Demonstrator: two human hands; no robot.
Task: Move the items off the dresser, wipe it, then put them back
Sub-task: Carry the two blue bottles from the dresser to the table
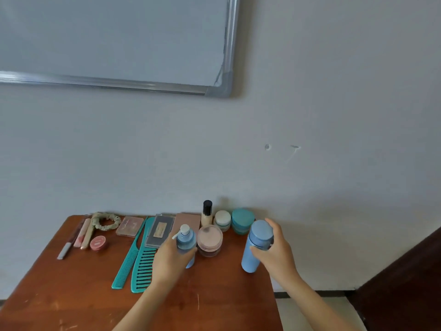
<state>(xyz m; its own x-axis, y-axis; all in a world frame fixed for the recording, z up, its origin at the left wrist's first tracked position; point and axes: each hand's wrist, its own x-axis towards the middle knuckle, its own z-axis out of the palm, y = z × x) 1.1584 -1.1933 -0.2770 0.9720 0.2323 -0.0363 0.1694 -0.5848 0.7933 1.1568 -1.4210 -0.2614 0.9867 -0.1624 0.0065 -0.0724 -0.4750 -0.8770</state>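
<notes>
Jar (210, 237) between pump bottle (186, 241), blue bottle (259, 244)

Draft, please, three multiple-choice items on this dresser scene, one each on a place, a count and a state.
1. Where does the teal jar stand?
A. at the back by the wall, beyond the tall blue bottle
B. at the front left corner
C. on the floor

2. How many teal combs lie on the dresser?
A. one
B. two
C. four

3. What is the left hand doing?
A. lying flat on the wood
B. gripping the pump bottle
C. holding a cloth

Answers: 1 A, it stands in the back row against the wall; 2 B, two lie side by side; 3 B, its fingers curl round the bottle.
</notes>
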